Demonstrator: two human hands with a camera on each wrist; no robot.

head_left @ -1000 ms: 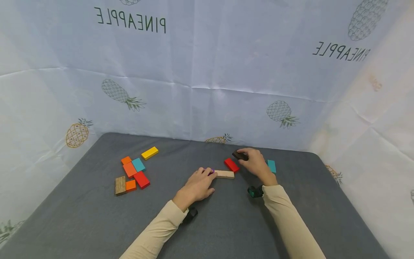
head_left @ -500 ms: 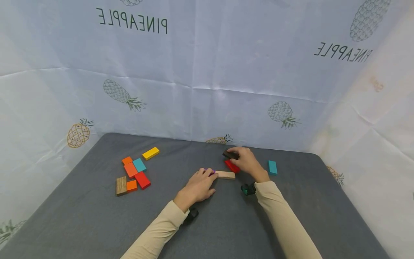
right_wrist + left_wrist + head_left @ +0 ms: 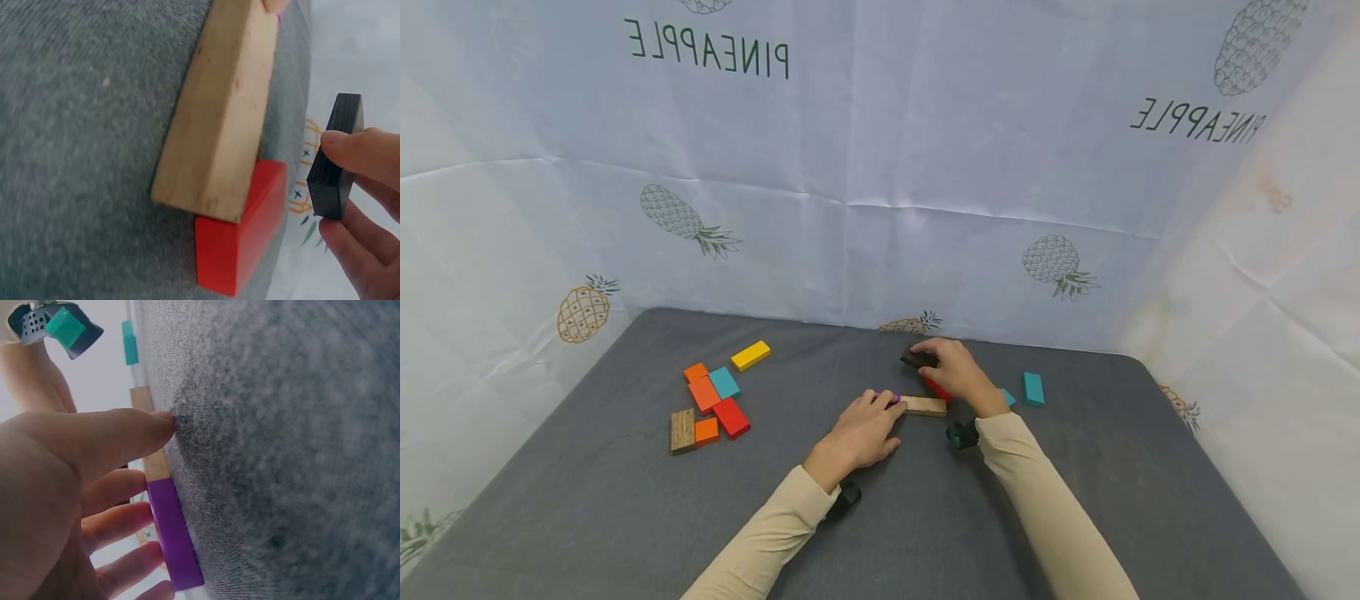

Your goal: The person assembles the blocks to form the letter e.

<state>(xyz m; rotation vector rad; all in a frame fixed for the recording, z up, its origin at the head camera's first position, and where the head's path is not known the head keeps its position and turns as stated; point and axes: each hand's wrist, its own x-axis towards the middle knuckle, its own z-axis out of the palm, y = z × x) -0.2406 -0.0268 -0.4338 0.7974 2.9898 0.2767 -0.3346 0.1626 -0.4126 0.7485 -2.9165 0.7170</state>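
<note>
My left hand (image 3: 859, 429) rests its fingertips on a purple block (image 3: 175, 534), the thumb held apart from it. Most of that block is hidden by the hand in the head view. End to end with it lies a plain wooden block (image 3: 215, 119). Against the wooden block's far right end sits a red block (image 3: 240, 237), partly covered by my right hand in the head view. My right hand (image 3: 957, 371) pinches a dark, nearly black block (image 3: 335, 156) between thumb and fingers, above the table and just beyond the red block.
Two teal blocks lie at the right, one in the open (image 3: 1033, 389) and one partly behind the right wrist. On the left are a yellow block (image 3: 751, 356) and a cluster of orange, teal, red and brown blocks (image 3: 682, 430). A pineapple-print cloth (image 3: 850, 258) hangs behind the grey table.
My right hand has moved left with the dark block, passing to the far side of the red block. A second teal block now shows by its wrist. The left hand stays put.
</note>
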